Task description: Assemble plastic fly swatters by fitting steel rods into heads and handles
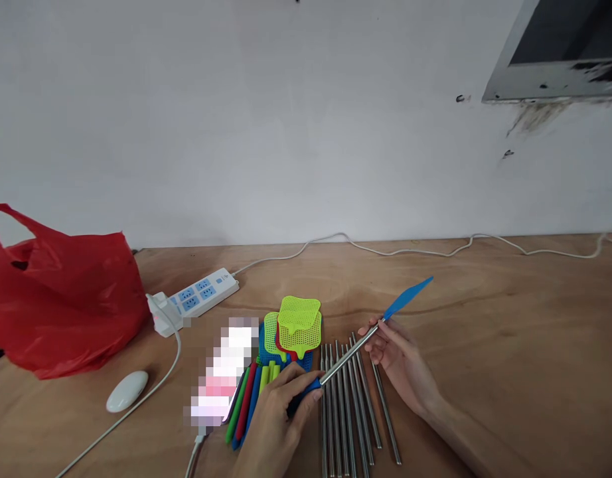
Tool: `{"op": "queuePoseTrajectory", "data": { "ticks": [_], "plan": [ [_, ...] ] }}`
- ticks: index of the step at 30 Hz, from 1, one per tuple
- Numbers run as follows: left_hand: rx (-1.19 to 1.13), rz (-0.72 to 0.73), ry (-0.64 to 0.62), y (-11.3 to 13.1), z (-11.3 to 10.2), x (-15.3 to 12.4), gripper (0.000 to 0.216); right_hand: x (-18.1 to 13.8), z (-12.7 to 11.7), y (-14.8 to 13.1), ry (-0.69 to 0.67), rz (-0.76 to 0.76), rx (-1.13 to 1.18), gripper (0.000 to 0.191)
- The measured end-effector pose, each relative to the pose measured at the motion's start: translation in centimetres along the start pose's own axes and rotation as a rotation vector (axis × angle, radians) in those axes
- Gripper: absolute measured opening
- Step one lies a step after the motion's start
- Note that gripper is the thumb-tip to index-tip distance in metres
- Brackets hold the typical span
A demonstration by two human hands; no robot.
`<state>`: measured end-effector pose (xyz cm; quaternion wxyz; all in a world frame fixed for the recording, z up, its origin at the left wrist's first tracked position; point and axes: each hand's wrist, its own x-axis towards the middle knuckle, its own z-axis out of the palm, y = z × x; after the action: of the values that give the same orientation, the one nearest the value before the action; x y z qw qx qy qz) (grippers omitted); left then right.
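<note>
Both hands hold a fly swatter (350, 354) made of a metal rod, a blue handle and a blue head (409, 298) seen nearly edge-on. My left hand (279, 415) is wrapped round the handle, which it partly covers. Where the rod meets the head, my right hand (398, 364) pinches it between thumb and fingers. Under the swatter lies a row of several loose metal rods (343, 425). Mesh swatter heads (300, 313) in yellow-green, red and blue are piled behind my left hand. Several coloured handles (245, 401) lie left of that hand, partly hidden.
A lit, blurred phone (227, 365) with a cable plugged in lies left of the handles. Further left are a white rounded mouse-like object (127, 391), a power strip (206, 293) and a red plastic bag (72, 305). A white cord (400, 251) runs along the wall.
</note>
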<state>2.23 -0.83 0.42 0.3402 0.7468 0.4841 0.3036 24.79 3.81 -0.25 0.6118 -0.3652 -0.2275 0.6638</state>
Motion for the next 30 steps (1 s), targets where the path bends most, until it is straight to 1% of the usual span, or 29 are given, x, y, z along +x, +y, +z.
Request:
{"op": "queuePoseTrajectory", "data": {
  "ticks": [2, 5, 7, 10, 15, 19, 23, 26, 30],
  "plan": [
    [0.041, 0.006, 0.020, -0.4, 0.2, -0.3, 0.030, 0.0, 0.0, -0.1, 0.007, -0.017, -0.028, 0.031],
    [0.108, 0.013, 0.102, -0.9, 0.6, -0.8, 0.031, -0.1, 0.1, -0.1, 0.006, -0.028, -0.067, 0.029],
    [0.121, 0.020, 0.132, -0.9, 0.8, -0.9, 0.030, -0.3, 0.2, 0.1, -0.012, -0.027, -0.110, 0.029],
    [0.072, 0.034, 0.116, -0.3, 0.8, -0.7, 0.029, -0.7, 0.6, 0.7, -0.043, -0.025, -0.176, 0.032],
    [0.001, 0.009, 0.087, 0.9, 0.9, -0.2, 0.027, -1.1, 0.6, 1.9, -0.133, 0.050, -0.228, 0.040],
    [-0.043, -0.006, 0.048, 1.0, 1.1, 0.0, 0.027, -1.1, 0.2, 2.3, -0.158, 0.033, -0.254, 0.040],
    [-0.082, -0.005, 0.062, 1.0, 1.4, 0.2, 0.027, -1.1, 0.3, 2.3, -0.169, 0.024, -0.267, 0.040],
    [-0.081, -0.008, 0.054, 1.0, 1.3, 0.1, 0.028, -1.1, 0.5, 2.0, -0.153, 0.023, -0.251, 0.039],
    [-0.015, -0.056, -0.007, 0.7, 1.0, -0.3, 0.027, -0.9, 0.6, 1.3, -0.031, -0.025, -0.186, 0.038]
  ]
}}
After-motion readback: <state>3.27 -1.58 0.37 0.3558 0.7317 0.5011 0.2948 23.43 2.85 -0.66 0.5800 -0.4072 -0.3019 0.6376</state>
